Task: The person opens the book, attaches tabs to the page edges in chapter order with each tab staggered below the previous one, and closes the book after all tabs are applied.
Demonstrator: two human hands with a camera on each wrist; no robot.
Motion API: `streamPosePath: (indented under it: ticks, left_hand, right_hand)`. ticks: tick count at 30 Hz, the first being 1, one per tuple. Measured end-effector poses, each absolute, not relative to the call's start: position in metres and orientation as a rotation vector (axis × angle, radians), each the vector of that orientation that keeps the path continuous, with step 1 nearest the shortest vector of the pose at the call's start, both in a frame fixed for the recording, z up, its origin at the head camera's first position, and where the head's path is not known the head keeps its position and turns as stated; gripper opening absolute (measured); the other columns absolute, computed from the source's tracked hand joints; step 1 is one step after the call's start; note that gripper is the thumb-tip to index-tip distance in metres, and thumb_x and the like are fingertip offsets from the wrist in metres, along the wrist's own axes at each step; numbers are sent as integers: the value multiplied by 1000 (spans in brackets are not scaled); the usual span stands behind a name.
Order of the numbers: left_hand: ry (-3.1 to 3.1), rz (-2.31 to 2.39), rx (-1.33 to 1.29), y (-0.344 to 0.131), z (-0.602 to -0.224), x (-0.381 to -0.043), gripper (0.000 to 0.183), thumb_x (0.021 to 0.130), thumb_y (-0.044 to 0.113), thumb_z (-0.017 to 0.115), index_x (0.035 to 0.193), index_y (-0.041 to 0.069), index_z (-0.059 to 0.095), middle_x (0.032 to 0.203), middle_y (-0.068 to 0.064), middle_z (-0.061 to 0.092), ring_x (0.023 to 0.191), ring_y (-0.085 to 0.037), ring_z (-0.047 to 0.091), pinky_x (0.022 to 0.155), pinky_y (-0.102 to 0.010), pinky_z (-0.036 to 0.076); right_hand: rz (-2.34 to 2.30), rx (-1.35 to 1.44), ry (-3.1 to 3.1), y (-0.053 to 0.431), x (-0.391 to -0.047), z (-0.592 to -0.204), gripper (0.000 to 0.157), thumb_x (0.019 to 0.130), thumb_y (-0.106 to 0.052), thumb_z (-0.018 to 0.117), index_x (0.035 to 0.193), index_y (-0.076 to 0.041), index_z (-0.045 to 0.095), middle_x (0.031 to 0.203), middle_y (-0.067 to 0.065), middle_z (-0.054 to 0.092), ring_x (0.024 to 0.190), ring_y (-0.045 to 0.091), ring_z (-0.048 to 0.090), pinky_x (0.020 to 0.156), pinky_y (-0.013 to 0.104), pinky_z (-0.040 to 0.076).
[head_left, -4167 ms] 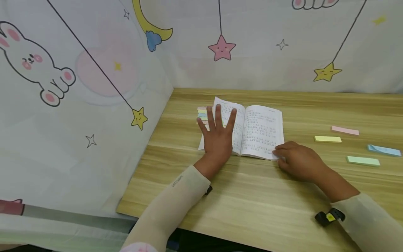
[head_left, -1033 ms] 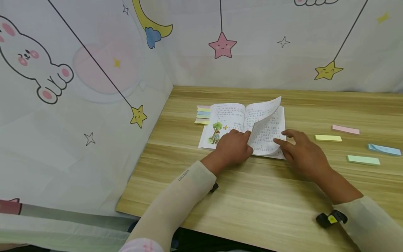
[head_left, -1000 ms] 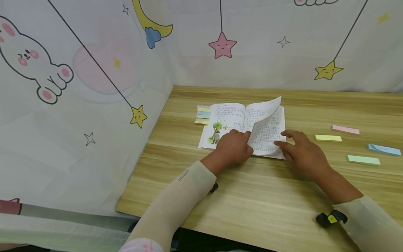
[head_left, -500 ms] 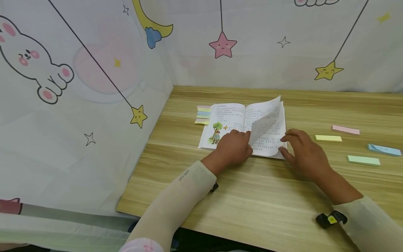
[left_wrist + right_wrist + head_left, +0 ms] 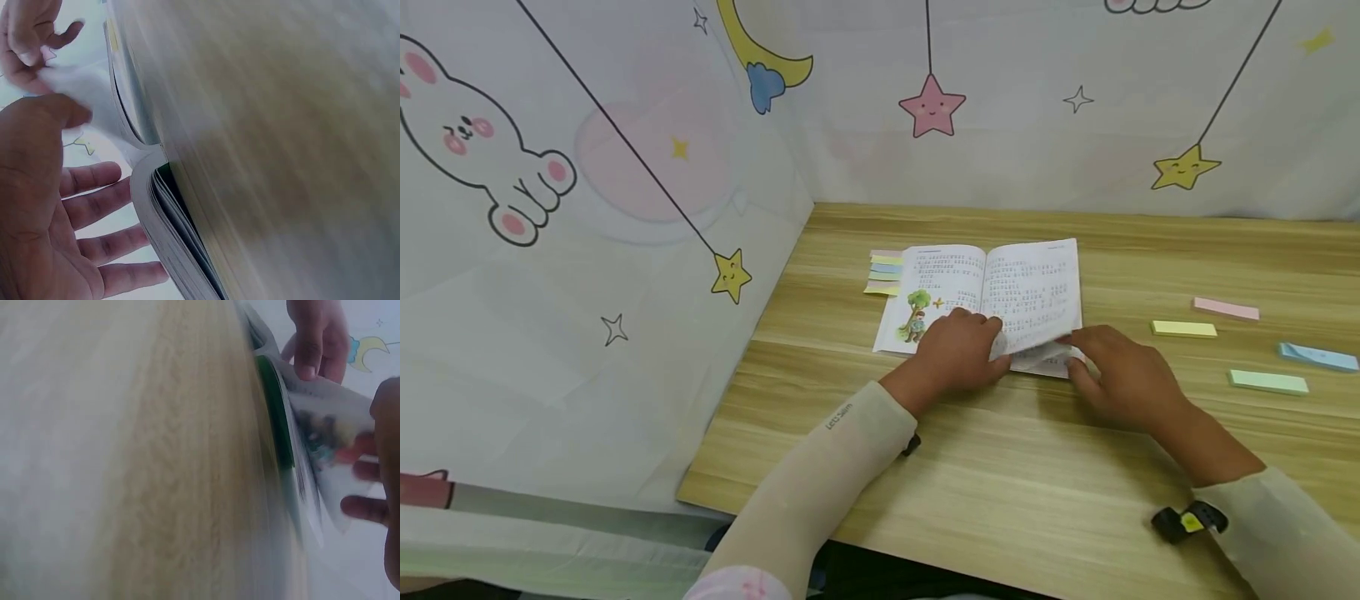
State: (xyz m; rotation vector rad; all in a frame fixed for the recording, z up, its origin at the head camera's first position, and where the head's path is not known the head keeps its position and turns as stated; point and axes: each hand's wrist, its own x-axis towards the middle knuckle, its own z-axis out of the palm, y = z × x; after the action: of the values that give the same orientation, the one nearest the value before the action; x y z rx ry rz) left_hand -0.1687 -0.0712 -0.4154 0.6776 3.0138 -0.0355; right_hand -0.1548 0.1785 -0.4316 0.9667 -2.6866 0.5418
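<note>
An open book lies on the wooden table, text on both pages and a tree picture at its lower left. My left hand rests on the lower middle of the book; in the left wrist view its fingers reach across the page, spread out. At the lower right corner, my right hand touches a raised page with its fingertips, thumb apart below. That page's lower edge bows up between the two hands. The right wrist view shows the lifted page, blurred, beside the right fingers.
Coloured index tabs stick out from the book's left edge. To the right lie sticky-note strips: pink, yellow, blue and green. A printed cloth wall stands behind the table.
Earlier, the left hand was spread over the left page; it then moved to the middle. The curled upper right page has flattened, and its lower edge is now raised at the right fingertips.
</note>
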Motion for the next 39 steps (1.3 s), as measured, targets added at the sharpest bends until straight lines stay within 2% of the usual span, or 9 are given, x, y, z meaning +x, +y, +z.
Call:
streamPosePath:
  ticks: [3,7,9,12,15,23,30,34,39]
  left_hand:
    - [3021,-63,707,-71,-415,-168,57,84,67,47,112,19,57,95,5,60,93,-19,54,65,-35,46]
    - [3047,-53,725,-72,-417,-168,37,91,51,46,104,19,59,93,5,60,91,-19,55,65,-35,46]
    - [3050,-47,724,-72,-418,-168,28,92,41,44,99,19,60,92,6,61,90,-20,55,66,-35,47]
    - [3046,-33,720,-71,-418,-168,23,91,34,43,95,19,60,92,6,61,89,-19,55,66,-34,46]
    - [3041,-21,713,-71,-418,-169,22,91,34,43,94,19,60,92,7,61,89,-19,55,66,-34,46]
    - [3041,-16,727,-71,-418,-169,23,90,35,42,91,20,60,90,7,61,87,-19,55,64,-33,46]
    - [2997,-81,733,-70,-416,-167,51,87,64,44,111,22,61,100,6,59,95,-19,54,68,-35,46]
    - [3013,-55,739,-70,-417,-169,30,92,45,46,100,20,61,90,7,59,84,-17,55,61,-33,45]
    - [3016,28,683,-73,-414,-171,15,88,30,47,87,19,57,77,8,57,76,-15,55,54,-31,43]
  right_hand:
    - [547,1040,-2604,178,-155,-431,55,83,-20,60,137,-15,47,130,10,52,106,27,55,64,45,48]
    - [584,1061,-2572,176,-158,-436,70,79,-20,61,143,-13,33,131,9,51,83,24,62,53,36,46]
    - [579,1050,-2609,176,-159,-439,67,78,-22,67,137,-9,38,125,9,54,79,23,61,58,36,47]
    - [485,1092,-2679,178,-162,-444,53,78,-23,71,123,-3,53,118,10,58,97,27,59,78,42,47]
    - [419,1171,-2718,180,-164,-446,37,79,-20,71,112,-3,64,114,10,61,108,30,54,89,47,41]
    - [394,1201,-2621,180,-167,-444,20,81,-13,62,97,-4,70,103,6,64,100,26,58,83,42,45]
    - [463,1073,-2339,173,-165,-433,19,87,-18,56,94,-6,69,105,10,56,103,30,50,75,42,45]
    - [516,933,-2407,172,-160,-431,22,81,-19,68,96,-4,62,105,14,54,100,33,50,65,44,46]
    - [477,1017,-2663,175,-162,-436,30,77,-26,76,97,-7,63,105,6,58,106,27,49,85,43,41]
